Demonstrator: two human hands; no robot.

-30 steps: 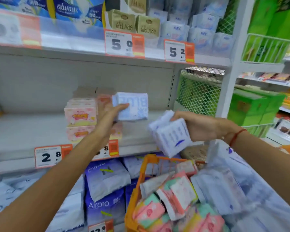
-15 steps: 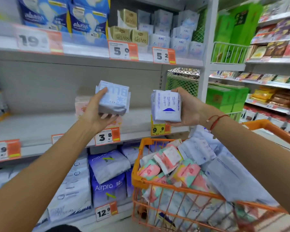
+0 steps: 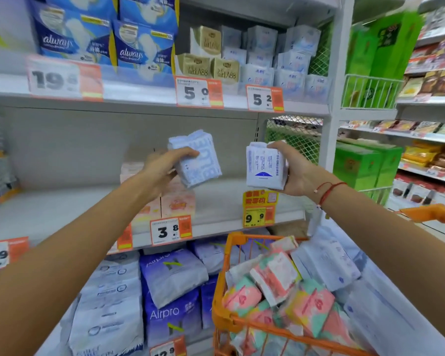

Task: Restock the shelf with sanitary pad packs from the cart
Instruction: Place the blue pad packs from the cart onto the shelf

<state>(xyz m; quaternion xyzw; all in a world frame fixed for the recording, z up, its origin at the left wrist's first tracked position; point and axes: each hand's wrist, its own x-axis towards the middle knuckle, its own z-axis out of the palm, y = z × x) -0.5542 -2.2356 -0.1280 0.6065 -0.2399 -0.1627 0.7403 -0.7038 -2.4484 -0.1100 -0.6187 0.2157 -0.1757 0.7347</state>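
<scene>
Big white shelf (image 3: 70, 209) ahead, mostly bare, pink packs (image 3: 176, 202) stacked near middle. Orange cart (image 3: 222, 317) low on right, full of pink-green packs (image 3: 270, 291) and pale blue ones. Left hand (image 3: 165, 168) up in front of shelf, fingers (image 3: 188, 152) wrapped tight round tilted blue pad pack (image 3: 199, 160). Right hand (image 3: 293, 170) beside it, fingers curled shut round upright white pad pack (image 3: 265, 167), thumb on top. Two packs near, not touching, both above shelf edge
</scene>
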